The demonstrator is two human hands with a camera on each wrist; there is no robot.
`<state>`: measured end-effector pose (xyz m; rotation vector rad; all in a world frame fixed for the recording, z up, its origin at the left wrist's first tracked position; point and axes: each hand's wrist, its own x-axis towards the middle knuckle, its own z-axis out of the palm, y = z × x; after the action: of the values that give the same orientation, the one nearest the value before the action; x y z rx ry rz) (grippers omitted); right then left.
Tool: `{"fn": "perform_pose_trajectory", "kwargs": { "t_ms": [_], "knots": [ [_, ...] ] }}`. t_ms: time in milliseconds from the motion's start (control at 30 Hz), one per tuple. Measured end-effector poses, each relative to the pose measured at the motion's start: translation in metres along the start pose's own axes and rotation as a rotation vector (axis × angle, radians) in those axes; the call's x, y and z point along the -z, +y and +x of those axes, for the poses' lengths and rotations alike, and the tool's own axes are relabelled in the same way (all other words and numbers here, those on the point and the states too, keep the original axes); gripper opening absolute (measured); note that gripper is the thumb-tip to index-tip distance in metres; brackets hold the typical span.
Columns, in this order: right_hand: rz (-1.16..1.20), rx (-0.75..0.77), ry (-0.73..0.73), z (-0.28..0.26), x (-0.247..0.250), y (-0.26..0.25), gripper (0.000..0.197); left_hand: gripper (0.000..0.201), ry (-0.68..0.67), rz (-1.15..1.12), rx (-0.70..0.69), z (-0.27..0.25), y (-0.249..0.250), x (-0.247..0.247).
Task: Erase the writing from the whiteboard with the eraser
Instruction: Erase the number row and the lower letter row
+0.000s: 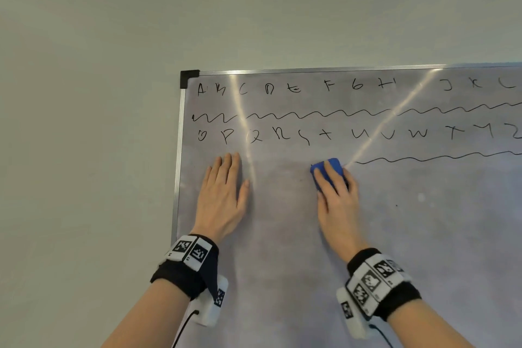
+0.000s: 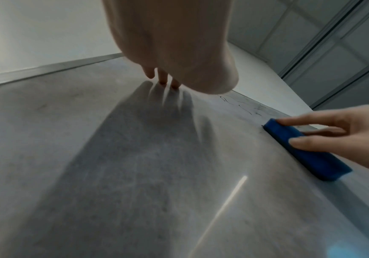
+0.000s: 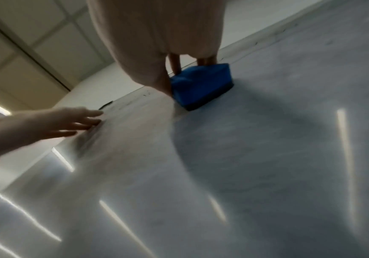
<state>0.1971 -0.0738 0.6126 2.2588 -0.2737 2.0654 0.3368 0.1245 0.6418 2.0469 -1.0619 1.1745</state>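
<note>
A wall-mounted whiteboard point(image 1: 282, 263) carries two rows of black letters point(image 1: 327, 85), each with a wavy line point(image 1: 310, 115) beneath it. The lower wavy line point(image 1: 423, 157) begins right of the blue eraser point(image 1: 332, 167) and runs to the right. My right hand point(image 1: 337, 195) grips the eraser point(image 3: 199, 83) and presses it on the board, fingers over its top, thumb on its side point(image 2: 304, 141). My left hand point(image 1: 224, 192) lies flat on the board near the left frame, fingers straight, below the letter P.
The board's metal frame and black corner cap point(image 1: 188, 78) mark its upper-left corner. Bare wall point(image 1: 84, 121) lies left of and above the board. Glare streaks point(image 1: 243, 121) cross the board. The area below both hands shows grey smears without writing.
</note>
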Motion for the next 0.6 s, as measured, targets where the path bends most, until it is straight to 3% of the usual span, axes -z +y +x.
{"fn": "perform_pose_trajectory", "kwargs": {
  "t_ms": [67, 167, 267, 333, 467, 533, 600],
  "knots": [
    [0.011, 0.028, 0.01, 0.003, -0.017, -0.019, 0.055, 0.073, 0.002, -0.011, 0.004, -0.001, 0.002, -0.002],
    [0.02, 0.244, -0.12, 0.009, -0.036, -0.043, 0.058, 0.074, 0.0, -0.006, 0.017, -0.001, 0.006, -0.002],
    [0.066, 0.344, -0.178, 0.019, -0.021, -0.023, 0.06, 0.07, -0.006, 0.041, 0.041, -0.001, 0.018, -0.001],
    [0.031, 0.299, -0.143, 0.021, -0.003, 0.01, 0.059, 0.065, -0.017, 0.059, 0.007, 0.0, 0.036, -0.003],
    [0.008, 0.003, -0.034, 0.024, 0.032, 0.075, 0.046, 0.061, -0.036, 0.047, -0.153, 0.007, 0.078, -0.016],
    [0.0, -0.112, 0.048, 0.026, 0.031, 0.074, 0.047, 0.062, -0.047, 0.013, -0.171, 0.011, 0.093, -0.021],
    [-0.026, -0.063, 0.075, 0.022, 0.02, 0.056, 0.053, 0.063, -0.049, -0.006, -0.168, 0.014, 0.103, -0.027]
  ]
}}
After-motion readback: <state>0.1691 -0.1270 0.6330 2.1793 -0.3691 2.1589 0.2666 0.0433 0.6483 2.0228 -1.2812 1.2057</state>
